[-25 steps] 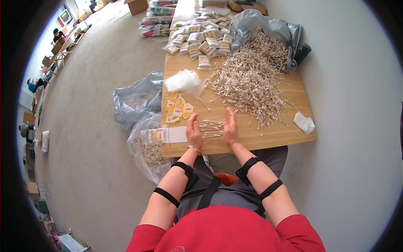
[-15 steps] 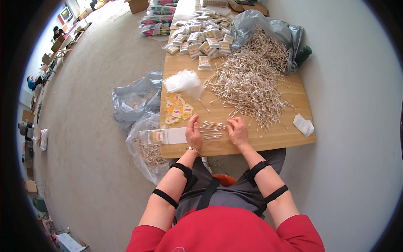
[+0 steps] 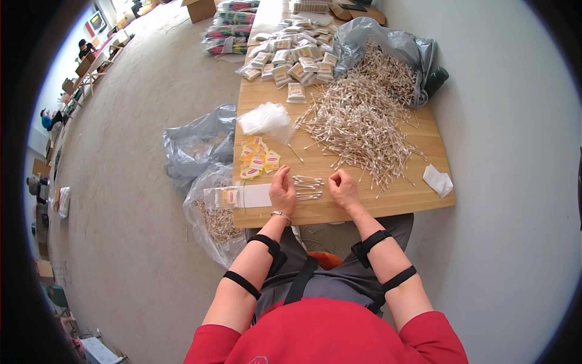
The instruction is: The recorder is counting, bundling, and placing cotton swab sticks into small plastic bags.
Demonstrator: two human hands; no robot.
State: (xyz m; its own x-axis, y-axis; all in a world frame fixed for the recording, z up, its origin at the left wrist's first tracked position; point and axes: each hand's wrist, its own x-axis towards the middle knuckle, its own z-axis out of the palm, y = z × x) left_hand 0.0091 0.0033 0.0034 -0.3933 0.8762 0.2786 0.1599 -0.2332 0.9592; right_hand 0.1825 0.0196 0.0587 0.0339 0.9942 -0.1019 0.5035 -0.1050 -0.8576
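Observation:
A small group of cotton swabs (image 3: 309, 181) lies in a rough row on the wooden table, between my two hands. Upright on its edge, my left hand (image 3: 282, 191) stands at the swabs' left ends, its fingers stretched out and together. My right hand (image 3: 344, 190) is closed at their right ends, thumb against curled fingers; whatever may be inside it is hidden. Left of my left hand is a white strip (image 3: 256, 196), partly covered by that hand. Beyond it, a clear packet of swabs with a yellow label (image 3: 227, 197) sits at the table's left edge.
A large heap of loose swabs (image 3: 364, 124) spills from a grey plastic bag (image 3: 388, 33). Yellow cards (image 3: 259, 159), clear bags (image 3: 265, 118) and many filled packets (image 3: 297, 60) lie farther back. Folded white paper (image 3: 438, 181) is at right. Another bag of swabs (image 3: 212, 221) hangs beside the table.
My right hand's fingers have curled in more tightly. My left hand has barely shifted, and the swabs lie much as before.

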